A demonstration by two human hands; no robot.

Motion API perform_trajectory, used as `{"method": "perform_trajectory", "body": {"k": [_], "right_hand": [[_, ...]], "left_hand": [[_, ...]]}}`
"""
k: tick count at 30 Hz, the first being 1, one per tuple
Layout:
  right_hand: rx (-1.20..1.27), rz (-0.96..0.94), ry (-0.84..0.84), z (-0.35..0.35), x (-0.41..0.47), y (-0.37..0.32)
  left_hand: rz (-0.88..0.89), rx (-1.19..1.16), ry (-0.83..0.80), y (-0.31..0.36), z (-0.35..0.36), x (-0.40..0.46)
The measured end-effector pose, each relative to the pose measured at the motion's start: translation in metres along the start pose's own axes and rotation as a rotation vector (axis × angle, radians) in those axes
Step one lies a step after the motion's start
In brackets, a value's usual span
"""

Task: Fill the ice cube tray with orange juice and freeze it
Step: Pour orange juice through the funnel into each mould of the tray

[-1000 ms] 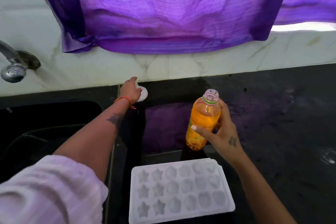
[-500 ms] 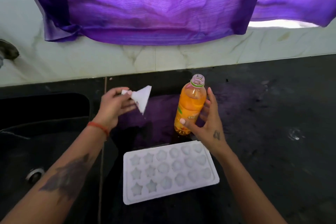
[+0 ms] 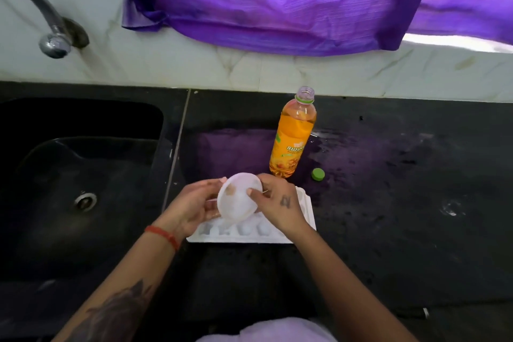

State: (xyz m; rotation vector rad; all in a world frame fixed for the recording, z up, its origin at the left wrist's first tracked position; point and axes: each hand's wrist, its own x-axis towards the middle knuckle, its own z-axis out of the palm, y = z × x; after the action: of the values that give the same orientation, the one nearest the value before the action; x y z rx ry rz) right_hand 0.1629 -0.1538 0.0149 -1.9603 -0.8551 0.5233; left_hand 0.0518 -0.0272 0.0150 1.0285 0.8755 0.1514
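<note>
Both hands are wrapped around a white funnel (image 3: 240, 197), left hand (image 3: 191, 207) cupping it from its side and right hand (image 3: 277, 201) pinching the rim from the other, wide mouth tipped up toward the camera. Right under that grip is the white ice cube tray (image 3: 249, 229) on the black counter (image 3: 388, 203), mostly covered by the hands. Just past the grip, the orange juice bottle (image 3: 293, 136) stands upright and uncapped, touched by nobody, its green cap (image 3: 318, 174) lying beside it.

Black counter (image 3: 388, 203) — ice tray (image 3: 304, 226), juice bottle (image 3: 291, 139), green cap (image 3: 318, 174).
</note>
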Motion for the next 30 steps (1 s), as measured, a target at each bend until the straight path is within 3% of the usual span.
{"method": "perform_trajectory", "body": {"k": [6,10,14,22,30], "right_hand": [[0.205,0.078,-0.013,0.003,0.006,-0.013],[0.347,0.176,-0.066,0.007,0.019,-0.03],[0.368,0.292,-0.132,0.016,0.032,-0.049],[0.425,0.463,-0.201,0.031,0.047,-0.046],[0.48,0.478,-0.301,0.035,0.045,-0.028]], "left_hand": [[0.112,-0.046,0.1,0.004,-0.018,-0.03],[0.2,0.058,0.09,0.018,-0.026,-0.047],[0.272,0.192,0.19,0.031,-0.031,-0.047],[0.235,0.19,0.313,0.032,-0.035,-0.033],[0.21,0.156,0.378,0.015,-0.038,-0.023]]}}
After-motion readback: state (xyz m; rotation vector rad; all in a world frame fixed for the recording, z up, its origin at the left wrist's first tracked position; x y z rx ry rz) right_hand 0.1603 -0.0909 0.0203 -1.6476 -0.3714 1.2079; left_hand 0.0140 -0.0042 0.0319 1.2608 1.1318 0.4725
